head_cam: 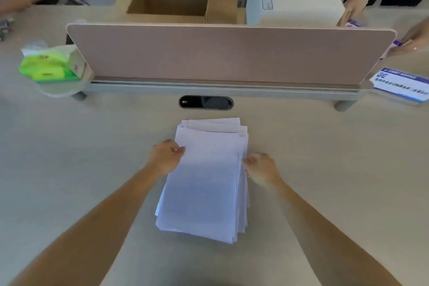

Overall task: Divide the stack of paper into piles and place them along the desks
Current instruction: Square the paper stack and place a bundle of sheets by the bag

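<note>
There it was, the stack of paper, lying flat in the middle of the tabletop, right in front of the person. Its sheets were fanned unevenly at the far end and along the right side. Both hands were on it. The left hand sat against the stack's left edge with its fingers curled in, pinching that edge. The right hand was at the opposite edge, fingers curled tight against the sheets in the same way. Both forearms reached in from the near side, one on each flank of the stack.

Just beyond the paper, a dark oval cable port was set into the tabletop. Behind that, a pinkish divider panel stood upright across the width. At the panel's left end lay green tissue packs on a small rounded shelf. At its right end was a printed card in blue and white, its text too blurred to read. Past the divider, an open cardboard box stood on the far side. Other people's arms showed at the top corners.
</note>
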Action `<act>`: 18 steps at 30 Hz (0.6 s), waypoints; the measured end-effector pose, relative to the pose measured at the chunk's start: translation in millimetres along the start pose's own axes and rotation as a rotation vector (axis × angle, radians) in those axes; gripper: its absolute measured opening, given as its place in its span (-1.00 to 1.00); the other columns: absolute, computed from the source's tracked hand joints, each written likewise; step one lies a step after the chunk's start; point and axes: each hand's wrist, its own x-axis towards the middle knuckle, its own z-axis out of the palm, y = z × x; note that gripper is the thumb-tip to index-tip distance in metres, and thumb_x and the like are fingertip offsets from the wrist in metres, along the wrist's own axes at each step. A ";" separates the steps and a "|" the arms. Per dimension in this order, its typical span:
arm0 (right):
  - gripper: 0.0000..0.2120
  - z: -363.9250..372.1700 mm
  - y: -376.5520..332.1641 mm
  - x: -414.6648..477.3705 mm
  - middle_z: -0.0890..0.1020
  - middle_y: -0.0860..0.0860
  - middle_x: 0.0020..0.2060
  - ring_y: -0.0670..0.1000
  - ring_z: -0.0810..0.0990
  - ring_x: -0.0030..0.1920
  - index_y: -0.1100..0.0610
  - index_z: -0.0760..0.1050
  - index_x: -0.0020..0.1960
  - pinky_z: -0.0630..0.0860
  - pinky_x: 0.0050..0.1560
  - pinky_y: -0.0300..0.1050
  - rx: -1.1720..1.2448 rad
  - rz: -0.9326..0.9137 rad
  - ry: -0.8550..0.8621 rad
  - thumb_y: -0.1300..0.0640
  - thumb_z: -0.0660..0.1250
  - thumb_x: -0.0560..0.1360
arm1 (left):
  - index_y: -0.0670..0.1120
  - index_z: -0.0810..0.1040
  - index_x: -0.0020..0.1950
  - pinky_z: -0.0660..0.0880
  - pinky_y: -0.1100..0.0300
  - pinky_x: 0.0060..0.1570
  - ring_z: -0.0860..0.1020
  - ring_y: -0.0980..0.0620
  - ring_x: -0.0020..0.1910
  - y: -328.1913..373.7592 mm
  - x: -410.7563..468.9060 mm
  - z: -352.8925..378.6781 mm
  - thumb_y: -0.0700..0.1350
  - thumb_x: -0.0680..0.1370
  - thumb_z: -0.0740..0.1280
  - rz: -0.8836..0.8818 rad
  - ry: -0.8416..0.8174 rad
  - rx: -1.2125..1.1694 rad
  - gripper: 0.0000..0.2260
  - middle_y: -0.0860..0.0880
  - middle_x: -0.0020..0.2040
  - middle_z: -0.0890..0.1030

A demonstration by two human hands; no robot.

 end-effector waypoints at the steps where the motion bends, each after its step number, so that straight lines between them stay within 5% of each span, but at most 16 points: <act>1: -0.70 2.4 2.0 4.5 0.61 0.07 -0.34 0.03 0.58 -0.31 0.25 0.56 -0.18 0.45 -0.27 -0.16 0.020 0.035 -0.030 0.01 0.27 0.48 | -0.09 0.57 0.04 0.42 0.17 -0.04 0.57 -0.10 0.07 -1.5 4.7 4.7 0.11 0.56 0.27 -0.066 -0.004 -0.032 -0.72 -0.02 -0.03 0.62; 4: -0.73 7.9 1.3 10.5 0.63 0.05 -0.31 0.04 0.59 -0.28 0.24 0.60 -0.12 0.43 -0.27 -0.19 0.056 0.108 -0.105 0.05 0.26 0.50 | -0.28 0.48 0.26 0.44 0.13 -0.04 0.58 -0.17 0.05 -7.2 12.5 14.3 0.09 0.54 0.33 -0.276 -0.018 -0.230 -0.52 -0.17 0.02 0.59; 7: -0.73 13.3 -0.2 16.8 0.53 0.06 -0.39 0.01 0.45 -0.39 0.29 0.51 -0.25 0.32 -0.35 -0.19 0.071 0.139 -0.105 0.08 0.24 0.44 | -0.20 0.57 -0.01 0.32 0.24 -0.28 0.43 -0.05 -0.35 -8.5 12.6 21.4 0.06 0.47 0.39 -0.329 -0.063 -0.355 -0.68 -0.06 -0.33 0.44; 14: -0.76 22.2 -8.2 17.0 0.40 -0.03 -0.51 -0.03 0.35 -0.50 0.10 0.37 -0.37 0.26 -0.40 -0.25 0.190 0.216 -0.138 0.09 0.30 0.44 | 0.06 0.26 -0.36 0.32 0.17 -0.18 0.41 -0.01 -0.22 -11.0 13.8 23.7 0.03 0.39 0.37 -0.358 0.007 -0.392 -0.71 -0.04 -0.16 0.43; 18: -0.69 39.7 -12.2 12.2 0.53 0.07 -0.06 0.11 0.58 -0.14 0.11 0.50 -0.09 0.54 -0.22 -0.10 0.114 0.214 -0.126 -0.10 0.28 0.32 | 0.03 0.19 -0.38 0.27 0.18 -0.24 0.36 -0.04 -0.31 -7.3 9.1 21.7 -0.06 0.47 0.34 -0.336 0.012 -0.363 -0.65 0.01 -0.30 0.37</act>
